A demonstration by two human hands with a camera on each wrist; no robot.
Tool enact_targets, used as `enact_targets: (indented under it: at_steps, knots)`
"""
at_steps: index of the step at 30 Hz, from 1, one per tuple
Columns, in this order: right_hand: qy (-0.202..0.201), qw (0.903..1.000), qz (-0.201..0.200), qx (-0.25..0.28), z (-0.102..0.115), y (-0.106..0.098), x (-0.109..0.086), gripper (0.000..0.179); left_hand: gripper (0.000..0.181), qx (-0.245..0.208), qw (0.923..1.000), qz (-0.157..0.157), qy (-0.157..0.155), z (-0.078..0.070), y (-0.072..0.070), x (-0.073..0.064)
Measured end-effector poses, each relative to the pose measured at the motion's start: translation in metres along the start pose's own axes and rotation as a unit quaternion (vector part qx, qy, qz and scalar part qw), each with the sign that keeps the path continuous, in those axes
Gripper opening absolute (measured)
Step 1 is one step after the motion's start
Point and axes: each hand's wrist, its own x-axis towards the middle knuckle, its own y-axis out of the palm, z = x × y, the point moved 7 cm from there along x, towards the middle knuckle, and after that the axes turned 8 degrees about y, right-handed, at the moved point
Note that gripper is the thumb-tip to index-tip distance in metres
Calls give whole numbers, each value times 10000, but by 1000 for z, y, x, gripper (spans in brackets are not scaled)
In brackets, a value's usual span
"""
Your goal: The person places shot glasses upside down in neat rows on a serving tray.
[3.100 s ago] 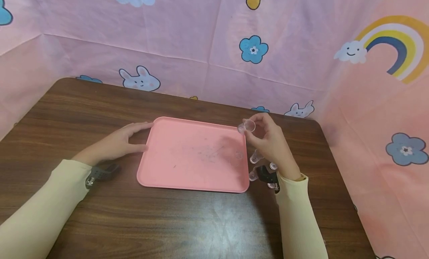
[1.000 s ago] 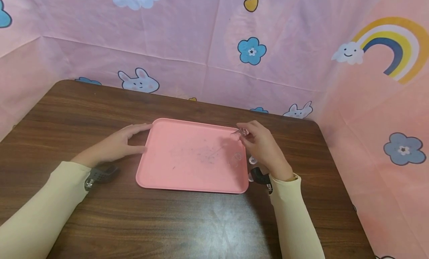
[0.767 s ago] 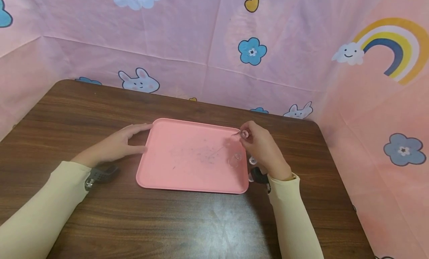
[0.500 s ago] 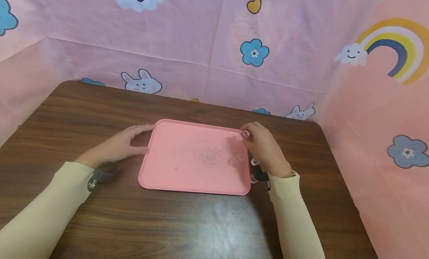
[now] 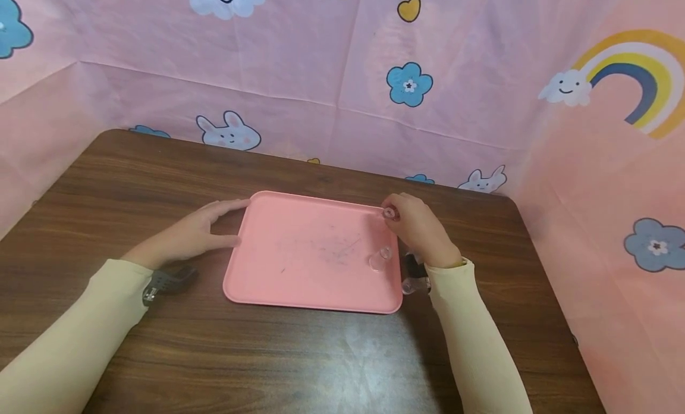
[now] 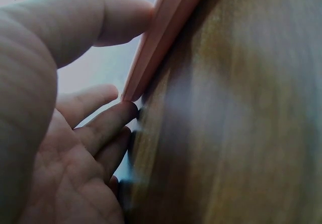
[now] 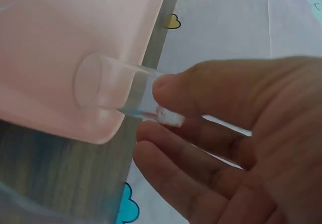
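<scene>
My left hand [image 5: 184,235] rests its thumb and fingertips against the left rim of the pink tray [image 5: 299,283]; the left wrist view shows the tray's outer side [image 6: 163,40] touching them. At the far right corner, my right hand [image 5: 425,229] pinches a clear shot glass [image 5: 389,213] by its thick base, between thumb and fingers. The right wrist view shows this shot glass [image 7: 108,83] with its wide mouth toward the tray. Another clear shot glass [image 5: 380,259] stands mouth down on the tray near the right rim.
Beside the tray's right edge, another clear glass [image 5: 412,285] lies on the brown wooden table [image 5: 267,354], partly hidden by the right wrist. A patterned pink cloth [image 5: 299,75] hangs behind the table and along its sides.
The right hand has turned the shot glass from mouth toward the camera to base up, and lowered it at the tray's far right corner. The left hand stays at the rim.
</scene>
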Motion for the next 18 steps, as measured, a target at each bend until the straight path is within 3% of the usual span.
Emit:
enact_targets:
  at_steps: [6,13,18]
  knots:
    - [-82,10000,-55,-12,2,-17,-16,27,85,-76,10000,-19,40,-1,1,0]
    - [-677,9935,918,41,7,-5,-48,29,85,-32,10000,-29,-5,1,2,0]
    - [-730,9915,1078,22,5,4,-54,18,85,8,10000,-24,6,0,1,0]
